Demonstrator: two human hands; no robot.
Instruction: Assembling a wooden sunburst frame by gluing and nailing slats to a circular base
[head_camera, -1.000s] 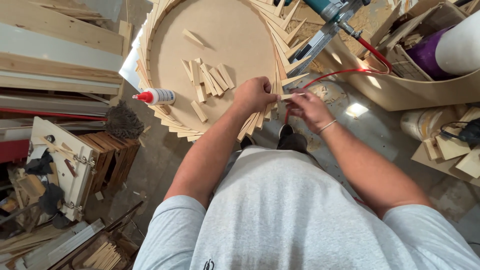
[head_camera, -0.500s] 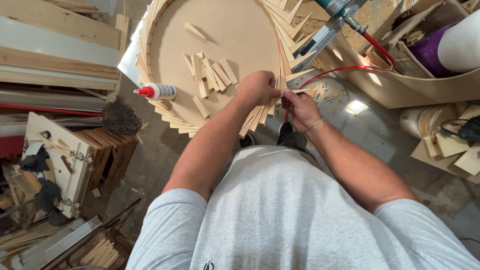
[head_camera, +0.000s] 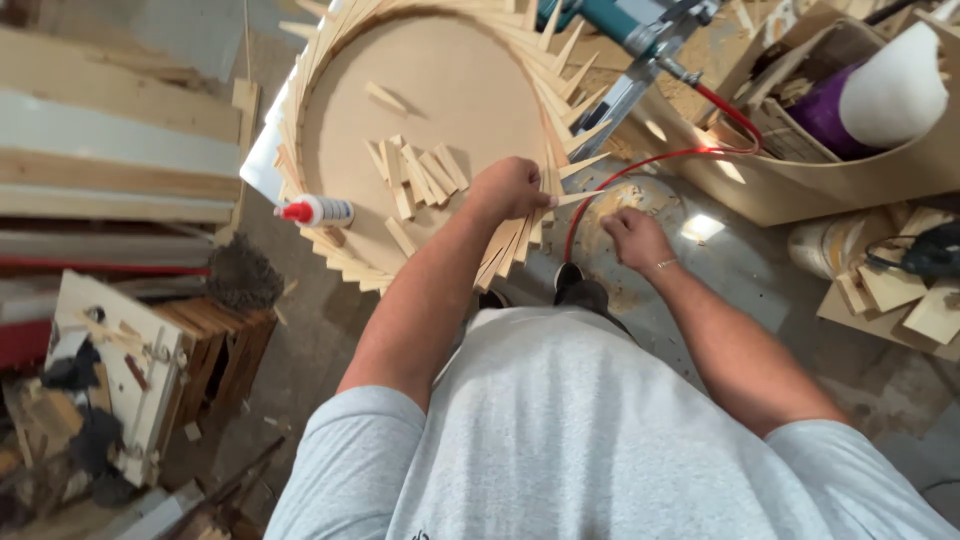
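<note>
Grey-shirted person leaning over, right hand (head_camera: 632, 237) curled loosely in the air, grip on nothing, just beside a pointed wood strip (head_camera: 578, 197), left hand (head_camera: 512, 187) with its grip pressed on the ring of wood strips (head_camera: 500, 250) rimming the round board (head_camera: 455, 90), loose strips (head_camera: 415, 172) beyond the knuckles, glue bottle (head_camera: 315, 212) at the far rim

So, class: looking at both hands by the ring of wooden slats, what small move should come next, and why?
Probably the right hand should come back to the ring of wooden slats. The left hand rests on the slats at the near edge, and the right hand is off to the side and seems empty.
</note>
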